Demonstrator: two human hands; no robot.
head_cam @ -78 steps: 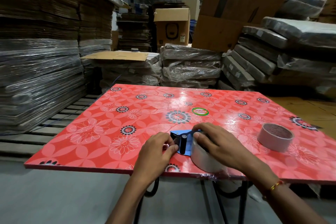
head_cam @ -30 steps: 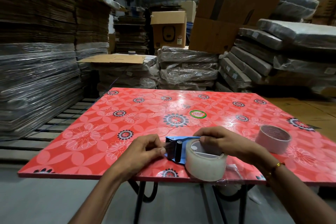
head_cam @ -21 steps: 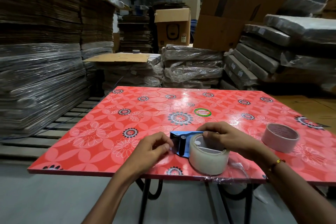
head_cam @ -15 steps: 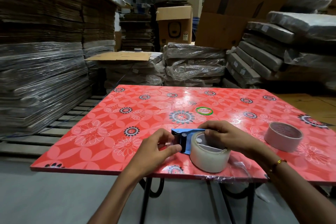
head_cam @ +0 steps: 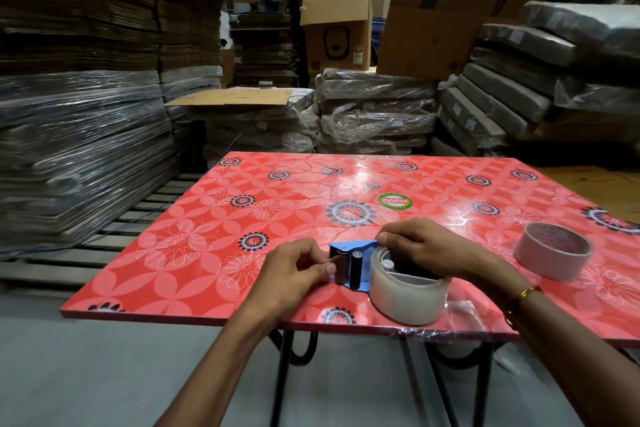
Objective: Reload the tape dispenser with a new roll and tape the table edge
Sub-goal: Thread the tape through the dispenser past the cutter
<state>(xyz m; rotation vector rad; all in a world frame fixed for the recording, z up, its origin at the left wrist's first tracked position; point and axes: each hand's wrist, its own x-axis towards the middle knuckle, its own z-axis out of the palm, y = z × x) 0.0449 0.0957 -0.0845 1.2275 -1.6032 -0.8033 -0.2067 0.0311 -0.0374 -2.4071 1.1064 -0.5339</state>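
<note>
Left hand [head_cam: 298, 274] fingers are curled at the roller end of the blue metal tape dispenser [head_cam: 349, 265], pinching there, probably so the tape's free end is being threaded. Right hand [head_cam: 420, 248] is gripping the dispenser's frame above the clear plastic tape roll [head_cam: 407, 298], which is being steadied on its hub near the red floral table [head_cam: 207, 218] edge. An empty beige cardboard core [head_cam: 552, 256] is lying apart.

One head-worn wide-angle camera looks forward and down, close above the near edge of the red table [head_cam: 214, 218]. Both forearms enter from 6 o'clock; stacked cardboard [head_cam: 79, 107] fills 9 to 3 o'clock.
</note>
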